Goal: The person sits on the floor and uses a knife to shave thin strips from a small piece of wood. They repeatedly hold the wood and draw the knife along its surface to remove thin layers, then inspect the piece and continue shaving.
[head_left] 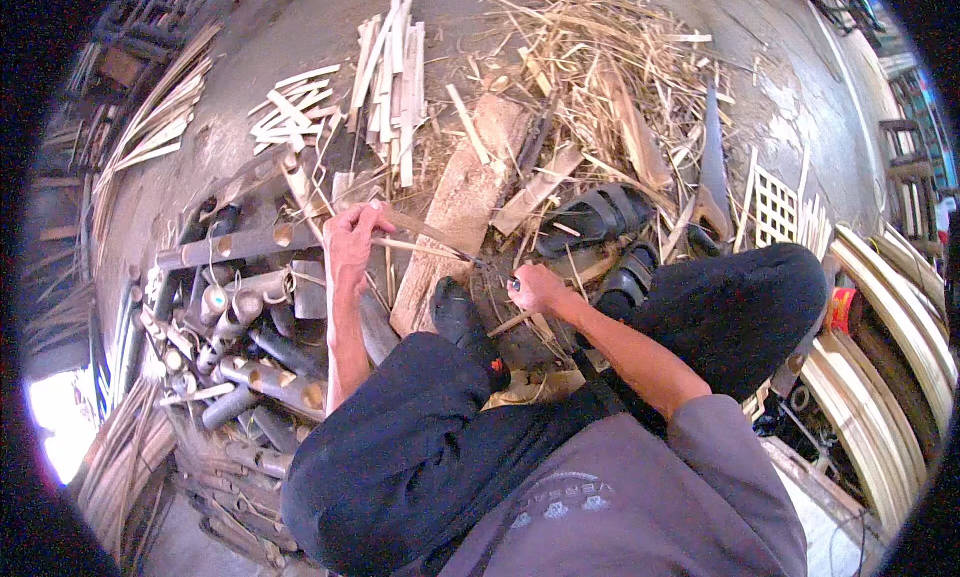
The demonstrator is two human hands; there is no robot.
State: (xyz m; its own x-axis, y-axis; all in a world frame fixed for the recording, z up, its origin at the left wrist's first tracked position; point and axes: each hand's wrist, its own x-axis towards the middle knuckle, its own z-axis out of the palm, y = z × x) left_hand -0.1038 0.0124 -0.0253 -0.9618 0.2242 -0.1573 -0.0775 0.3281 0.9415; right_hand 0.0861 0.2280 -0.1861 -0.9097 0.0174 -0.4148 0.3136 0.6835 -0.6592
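Observation:
My left hand [352, 232] is closed, with a thin pale bamboo strip [420, 247] pinched in its fingers. A second, browner strip [415, 224] runs just above it, and both slant down toward my right hand. My right hand [543, 289] is a fist around a dark-handled tool [515, 284]. Most of that tool is hidden by the fingers, so its kind cannot be made out. The strips' far ends meet a small dark blur just left of this fist. Beneath them lies a worn wooden plank [465, 192], and my black-socked foot [455, 307] rests at its near end.
Cut bamboo tubes [260, 377] are heaped at the left. Split slats [395, 77] and a mound of shavings [610, 57] lie farther off. Black sandals [595, 217], a handsaw [712, 157] and a bamboo lattice [774, 209] are to the right, near long bent strips [870, 407].

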